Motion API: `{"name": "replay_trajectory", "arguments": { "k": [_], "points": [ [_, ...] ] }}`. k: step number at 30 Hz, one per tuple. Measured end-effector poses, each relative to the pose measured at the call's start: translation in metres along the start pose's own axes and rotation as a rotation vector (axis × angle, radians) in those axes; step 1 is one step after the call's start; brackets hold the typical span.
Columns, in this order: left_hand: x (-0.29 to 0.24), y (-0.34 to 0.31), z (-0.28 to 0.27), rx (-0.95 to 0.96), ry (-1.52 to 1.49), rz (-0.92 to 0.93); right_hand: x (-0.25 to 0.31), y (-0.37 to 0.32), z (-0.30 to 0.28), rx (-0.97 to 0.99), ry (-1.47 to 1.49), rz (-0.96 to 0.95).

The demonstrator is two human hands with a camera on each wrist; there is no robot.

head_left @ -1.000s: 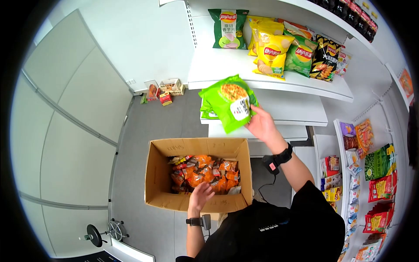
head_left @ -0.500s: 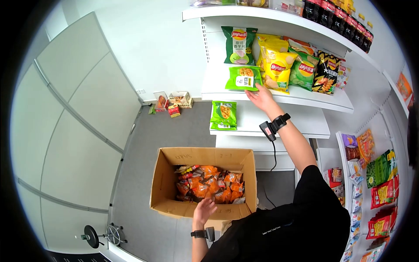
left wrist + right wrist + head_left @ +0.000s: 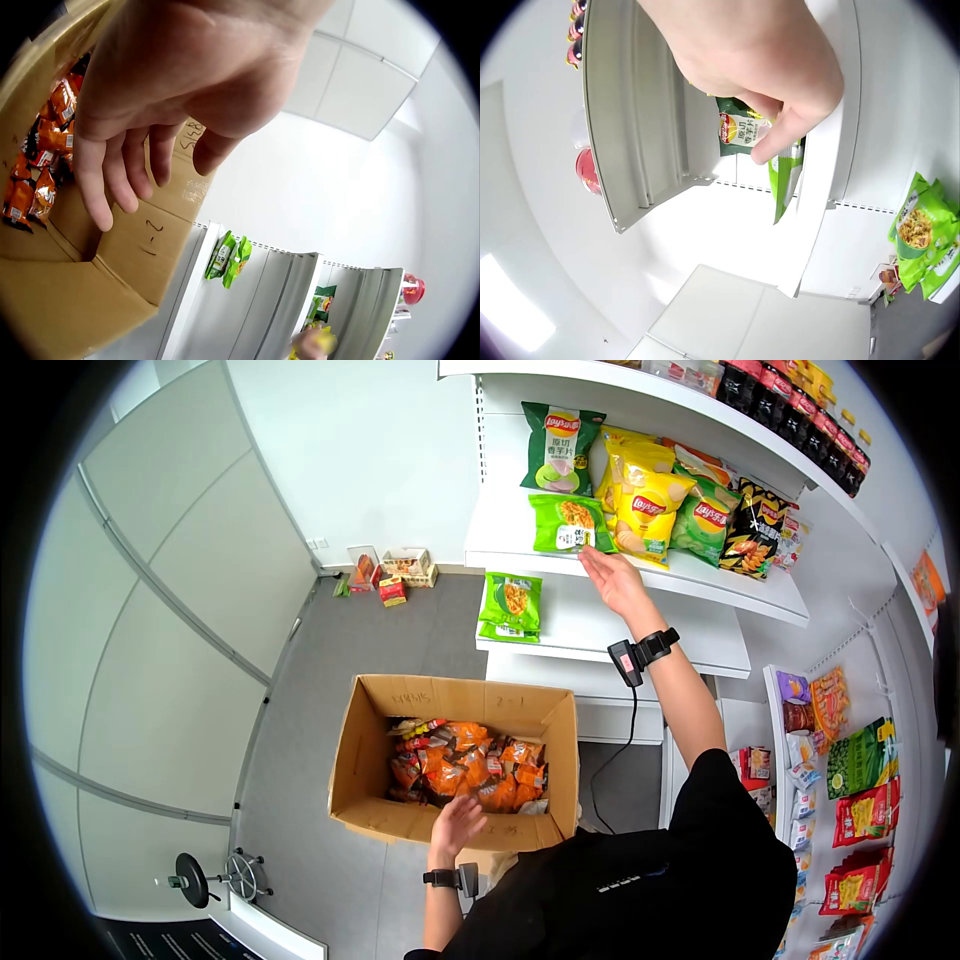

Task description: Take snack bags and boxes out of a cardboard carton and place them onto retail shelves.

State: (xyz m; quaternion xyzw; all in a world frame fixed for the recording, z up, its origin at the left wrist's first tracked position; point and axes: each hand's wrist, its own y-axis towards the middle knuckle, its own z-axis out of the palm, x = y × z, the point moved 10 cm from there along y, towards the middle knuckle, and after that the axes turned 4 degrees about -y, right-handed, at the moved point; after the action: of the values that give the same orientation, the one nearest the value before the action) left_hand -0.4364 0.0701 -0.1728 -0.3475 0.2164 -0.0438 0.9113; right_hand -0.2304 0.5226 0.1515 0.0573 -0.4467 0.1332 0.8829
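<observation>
A bright green snack bag (image 3: 572, 523) with a noodle picture lies on the upper shelf, before a dark green chip bag (image 3: 562, 448). My right hand (image 3: 615, 582) is at its lower right corner, fingers extended, fingertips right at the bag's front edge. In the right wrist view a finger overlaps the green bag (image 3: 783, 180). My left hand (image 3: 457, 828) hangs over the near side of a cardboard box (image 3: 455, 695), fingers loosely bent and holding nothing. Orange snack packets (image 3: 51, 139) fill the box beneath it.
Yellow chip bags (image 3: 650, 510), a green one (image 3: 705, 520) and a black one (image 3: 755, 530) stand along the upper shelf. More green bags (image 3: 512, 605) lie on the shelf below. Cola bottles (image 3: 795, 405) line the top. A side rack (image 3: 780, 760) stands at right.
The green snack bag went from above the box up onto the upper shelf, carried by my right hand. That hand has since drawn slightly back from it. My left hand stayed by the box.
</observation>
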Motion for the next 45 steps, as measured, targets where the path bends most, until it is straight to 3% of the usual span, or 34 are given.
{"name": "replay_trajectory", "arguments": {
  "k": [10,19,27,36,45],
  "points": [
    [0.006,0.004,-0.007,0.006,-0.016,-0.014,-0.010,0.000,0.009,0.105,0.060,0.073],
    [0.005,0.009,-0.017,-0.026,-0.084,-0.032,-0.039,-0.022,-0.035,-0.062,-0.123,0.013],
    [0.004,0.019,-0.004,-0.005,-0.101,-0.049,-0.167,-0.064,-0.104,-0.252,-0.091,0.388],
    [0.029,0.047,-0.023,-0.190,-0.219,-0.095,-0.267,-0.081,-0.109,-0.119,-0.299,0.741],
    [0.053,0.084,-0.023,-0.296,-0.244,-0.157,-0.360,-0.055,-0.124,0.079,-0.744,1.070]
  ]
}}
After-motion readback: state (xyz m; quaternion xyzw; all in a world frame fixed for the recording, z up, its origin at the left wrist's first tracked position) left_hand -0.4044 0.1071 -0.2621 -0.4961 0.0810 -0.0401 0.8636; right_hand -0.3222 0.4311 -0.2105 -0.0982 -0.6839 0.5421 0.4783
